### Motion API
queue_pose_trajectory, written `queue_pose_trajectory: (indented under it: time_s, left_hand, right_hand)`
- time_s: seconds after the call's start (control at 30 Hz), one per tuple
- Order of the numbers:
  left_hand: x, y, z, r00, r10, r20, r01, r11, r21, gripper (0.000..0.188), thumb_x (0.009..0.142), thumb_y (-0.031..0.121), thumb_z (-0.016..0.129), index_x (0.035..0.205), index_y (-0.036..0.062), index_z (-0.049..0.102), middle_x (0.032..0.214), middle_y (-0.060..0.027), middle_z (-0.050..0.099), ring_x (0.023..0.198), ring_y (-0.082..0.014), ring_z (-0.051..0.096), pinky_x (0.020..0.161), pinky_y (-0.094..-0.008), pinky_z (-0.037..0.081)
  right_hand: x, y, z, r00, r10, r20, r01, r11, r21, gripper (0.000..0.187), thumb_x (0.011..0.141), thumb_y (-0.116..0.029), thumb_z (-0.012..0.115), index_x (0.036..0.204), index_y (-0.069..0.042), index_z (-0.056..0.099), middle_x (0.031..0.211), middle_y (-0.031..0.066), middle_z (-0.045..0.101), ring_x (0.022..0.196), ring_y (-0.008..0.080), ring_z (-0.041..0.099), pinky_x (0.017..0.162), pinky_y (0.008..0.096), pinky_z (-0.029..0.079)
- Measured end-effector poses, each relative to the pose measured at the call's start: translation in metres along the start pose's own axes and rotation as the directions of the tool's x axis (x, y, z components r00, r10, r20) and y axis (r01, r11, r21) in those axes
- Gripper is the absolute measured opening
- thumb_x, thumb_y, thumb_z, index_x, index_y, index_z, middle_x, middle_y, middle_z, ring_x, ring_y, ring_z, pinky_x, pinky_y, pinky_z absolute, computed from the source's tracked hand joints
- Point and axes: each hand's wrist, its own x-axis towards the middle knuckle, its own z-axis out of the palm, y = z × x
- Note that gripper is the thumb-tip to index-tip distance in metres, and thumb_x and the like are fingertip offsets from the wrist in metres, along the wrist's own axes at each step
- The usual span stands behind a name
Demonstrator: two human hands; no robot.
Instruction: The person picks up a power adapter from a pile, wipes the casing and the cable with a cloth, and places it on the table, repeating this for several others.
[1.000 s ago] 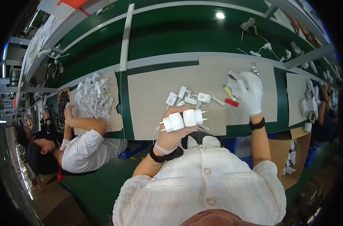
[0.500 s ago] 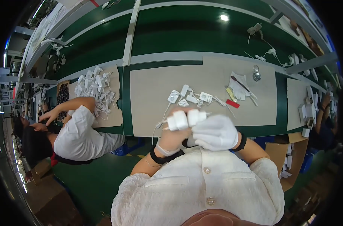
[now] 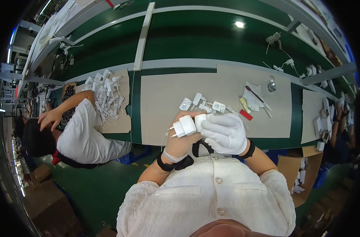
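Note:
My bare left hand point(image 3: 178, 145) is closed around a white plug-in power adapter point(image 3: 185, 126), its two pins pointing left. A second white adapter point(image 3: 200, 121) lies beside it, right against the first. My right hand point(image 3: 226, 134), in a white glove, grips that second one, with its fingers covering most of it. Just beyond my hands, several white adapters with cables lie on the tan sheet; one point(image 3: 219, 106) shows its printed face, and another point(image 3: 198, 98) lies farther left.
A white glove point(image 3: 254, 98) with a dark-handled tool on it, a red block point(image 3: 246, 115) and a metal container point(image 3: 271, 85) lie at right. Adapters point(image 3: 109, 89) are heaped at left near a seated co-worker point(image 3: 83, 134). An open carton point(image 3: 306, 173) stands at lower right.
The two adapters have moved slightly, and my gloved fingers now cover more of the right one, whose pins no longer show. The co-worker's hand has shifted near their head.

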Motion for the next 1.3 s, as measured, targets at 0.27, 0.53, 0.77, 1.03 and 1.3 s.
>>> queue_pose_trajectory:
  time_s: [0.27, 0.53, 0.77, 1.03, 1.3]
  left_hand:
    - [0.005, -0.002, -0.006, 0.992, 0.073, -0.102, -0.07, 0.997, 0.034, 0.052, 0.066, -0.006, 0.077, 0.108, 0.004, 0.05, 0.113, -0.0146, 0.063, 0.104, -0.0202, 0.061, 0.091, -0.0327, 0.049]
    - [0.003, -0.009, -0.007, 0.992, 0.012, -0.126, -0.004, 0.998, 0.064, 0.053, 0.066, -0.007, 0.076, 0.11, 0.0055, 0.049, 0.115, -0.0168, 0.062, 0.105, -0.0226, 0.061, 0.092, -0.0341, 0.049]
    - [0.008, -0.011, -0.009, 0.998, -0.014, -0.054, 0.019, 0.995, 0.095, 0.055, 0.065, -0.008, 0.078, 0.11, 0.0049, 0.05, 0.117, -0.0155, 0.061, 0.108, -0.0228, 0.06, 0.093, -0.0349, 0.048]
    - [0.005, -0.021, -0.015, 0.995, 0.096, -0.024, -0.094, 0.994, 0.061, 0.053, 0.064, -0.007, 0.078, 0.109, 0.0061, 0.051, 0.118, -0.0156, 0.061, 0.108, -0.0211, 0.059, 0.093, -0.0347, 0.047]
    - [0.017, -0.017, -0.032, 0.996, -0.039, 0.081, 0.04, 0.999, -0.008, 0.06, 0.071, 0.014, 0.08, 0.121, 0.0037, 0.048, 0.121, -0.0129, 0.057, 0.113, -0.022, 0.055, 0.096, -0.0348, 0.045]
  right_hand:
    - [-0.072, 0.009, -0.006, 0.966, 0.187, 0.178, -0.234, 0.924, 0.303, 0.012, 0.076, -0.017, 0.067, 0.077, -0.006, 0.062, 0.089, 0.0084, 0.065, 0.081, 0.0258, 0.061, 0.057, 0.0388, 0.046]
    - [-0.211, 0.088, -0.004, 0.308, 0.951, 0.028, -0.759, 0.263, -0.595, 0.017, 0.08, -0.021, 0.065, 0.085, -0.005, 0.065, 0.087, 0.0182, 0.063, 0.084, 0.037, 0.06, 0.07, 0.0468, 0.048]
    - [-0.224, 0.091, 0.0, 0.415, 0.909, 0.027, -0.749, 0.359, -0.557, 0.016, 0.081, -0.02, 0.066, 0.086, -0.005, 0.065, 0.086, 0.0182, 0.063, 0.083, 0.0366, 0.06, 0.071, 0.0464, 0.049]
    - [-0.084, 0.033, 0.01, 0.544, 0.836, 0.063, -0.837, 0.547, -0.03, 0.026, 0.079, -0.017, 0.067, 0.099, -0.001, 0.066, 0.095, 0.0147, 0.065, 0.094, 0.0324, 0.06, 0.085, 0.0373, 0.047]
    - [-0.025, -0.019, 0.051, 0.524, 0.701, 0.484, -0.846, 0.363, 0.391, 0.028, 0.085, -0.014, 0.061, 0.11, -0.001, 0.058, 0.097, 0.0166, 0.062, 0.092, 0.0256, 0.063, 0.079, 0.0349, 0.049]
